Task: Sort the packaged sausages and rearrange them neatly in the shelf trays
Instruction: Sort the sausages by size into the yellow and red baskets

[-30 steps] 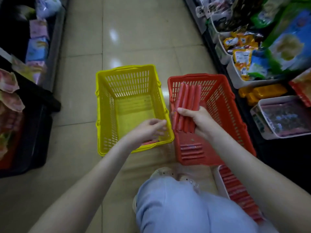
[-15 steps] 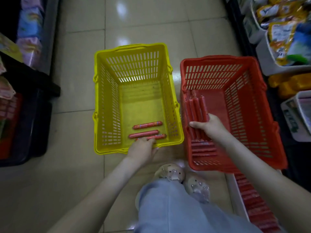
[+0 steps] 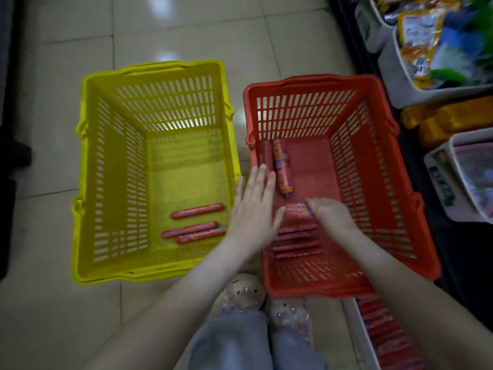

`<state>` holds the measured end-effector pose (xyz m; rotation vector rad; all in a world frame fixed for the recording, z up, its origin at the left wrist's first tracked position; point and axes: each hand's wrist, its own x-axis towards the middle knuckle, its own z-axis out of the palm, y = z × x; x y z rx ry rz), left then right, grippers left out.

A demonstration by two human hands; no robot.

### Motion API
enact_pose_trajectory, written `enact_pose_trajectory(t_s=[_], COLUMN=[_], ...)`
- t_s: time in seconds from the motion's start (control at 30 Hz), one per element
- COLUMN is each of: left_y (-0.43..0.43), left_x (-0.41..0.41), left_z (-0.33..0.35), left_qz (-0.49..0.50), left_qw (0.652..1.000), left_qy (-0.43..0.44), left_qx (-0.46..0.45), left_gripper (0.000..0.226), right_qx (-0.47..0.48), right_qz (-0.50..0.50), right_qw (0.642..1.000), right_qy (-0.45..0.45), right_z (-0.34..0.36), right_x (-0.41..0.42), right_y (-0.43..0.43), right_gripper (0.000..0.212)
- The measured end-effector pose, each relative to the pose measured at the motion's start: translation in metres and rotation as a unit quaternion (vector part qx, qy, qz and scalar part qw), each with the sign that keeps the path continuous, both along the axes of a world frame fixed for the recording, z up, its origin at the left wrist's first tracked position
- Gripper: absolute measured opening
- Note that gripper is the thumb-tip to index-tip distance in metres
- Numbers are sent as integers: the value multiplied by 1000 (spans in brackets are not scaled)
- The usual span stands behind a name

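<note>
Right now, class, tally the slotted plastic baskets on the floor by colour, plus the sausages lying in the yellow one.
Yellow slotted plastic basket: 1
Red slotted plastic basket: 1
Red wrapped sausage sticks in the yellow basket: 3
Total: 5

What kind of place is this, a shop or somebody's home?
Most likely a shop aisle, probably a small supermarket. A yellow basket and a red basket stand on a tiled floor, and shelf trays at the right hold packaged goods.
</note>
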<state>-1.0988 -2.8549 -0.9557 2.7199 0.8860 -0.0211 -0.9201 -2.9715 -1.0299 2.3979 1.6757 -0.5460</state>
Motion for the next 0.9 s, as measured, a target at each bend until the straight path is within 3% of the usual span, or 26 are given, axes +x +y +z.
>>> enact_pose_trajectory(t_s=[0.1,0.17,0.23,0.33,0.47,0.63,0.9], left_y=[-1,-2,-2,-1,-2,-3,-3], left_x=[8,7,6,7,8,9,9], left_z=[-15,-22,-25,-26,-28,-26,-24], left_qz=[-16,-14,-4,4,9,20,16], left_qw=[998,997,997,996,996,995,996], left_qy=[37,26,9,4,-8,-12,-5], left_qx=[42,64,79,87,93,98,87], left_gripper=[74,72,70,66,64,62,56], right_qx=[-67,-116,-178,-215,-193,-233,-264], right_qz=[118,143,146,99,105,83,138], right_qw=[990,982,973,970,975,969,953], right_qy=[-43,-44,-23,56,47,18,56], right_z=[-43,-59,-65,-86,-93,-93,-71], right_x=[2,-9,-16,-20,-17,-17,-9], right_y=[15,25,29,24,20,31,16], right_gripper=[31,37,46,79,75,86,89])
